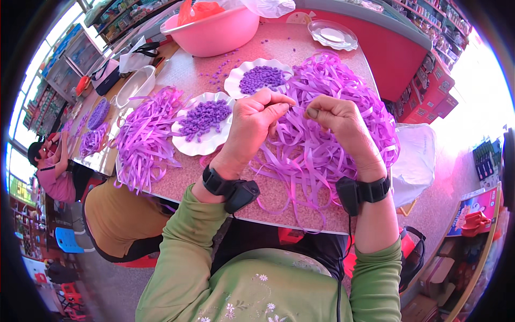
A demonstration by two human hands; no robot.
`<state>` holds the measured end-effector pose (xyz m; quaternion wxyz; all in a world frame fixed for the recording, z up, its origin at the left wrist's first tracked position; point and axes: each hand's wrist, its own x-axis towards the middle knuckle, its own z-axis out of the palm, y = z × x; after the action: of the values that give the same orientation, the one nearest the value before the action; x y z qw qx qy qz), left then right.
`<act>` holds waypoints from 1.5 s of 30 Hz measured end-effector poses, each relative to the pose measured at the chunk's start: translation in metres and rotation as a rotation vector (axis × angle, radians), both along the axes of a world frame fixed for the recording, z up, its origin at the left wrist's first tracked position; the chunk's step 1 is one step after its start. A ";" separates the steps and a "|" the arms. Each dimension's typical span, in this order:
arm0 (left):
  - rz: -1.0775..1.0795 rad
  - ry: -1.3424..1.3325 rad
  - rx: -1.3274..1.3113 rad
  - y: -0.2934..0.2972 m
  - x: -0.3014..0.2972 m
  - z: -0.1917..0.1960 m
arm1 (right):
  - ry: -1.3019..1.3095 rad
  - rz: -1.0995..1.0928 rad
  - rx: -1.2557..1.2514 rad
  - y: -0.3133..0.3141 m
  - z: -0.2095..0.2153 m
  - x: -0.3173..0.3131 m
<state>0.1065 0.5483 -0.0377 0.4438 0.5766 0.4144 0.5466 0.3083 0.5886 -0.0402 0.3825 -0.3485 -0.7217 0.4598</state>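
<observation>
Purple ribbon and bead lot, two hands at centre

Head view: Left hand (255,115) and right hand (340,115), fingers (283,101) of each pinched together on a thin strand (299,108) stretched between them; its kind is too fine to tell. Clock positions from the hands:
- Large ribbon heap (343,147): beneath, spreading from 1 to 6 o'clock, on speckled desk (196,180).
- Far scalloped plate (233,86), purple beads (260,79): 10 o'clock.
- Near scalloped plate (188,147), likewise filled: 9 o'clock.
- Smaller ribbon heap (147,139): beyond it, 9 o'clock.
- Pink basin (217,37): between 10 and 11 o'clock.
</observation>
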 end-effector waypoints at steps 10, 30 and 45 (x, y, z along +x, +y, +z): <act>-0.035 0.017 0.005 -0.001 0.000 -0.001 | -0.054 -0.031 0.059 -0.001 0.000 -0.002; 0.098 0.097 0.055 0.007 0.002 -0.013 | -0.073 0.030 -0.085 -0.001 -0.001 -0.002; 0.227 0.033 0.017 0.010 -0.004 -0.017 | -0.112 -0.083 0.252 -0.004 -0.006 -0.010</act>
<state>0.1021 0.5584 -0.0549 0.3672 0.5389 0.4794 0.5873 0.2987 0.5848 -0.0462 0.4010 -0.3526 -0.7789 0.3290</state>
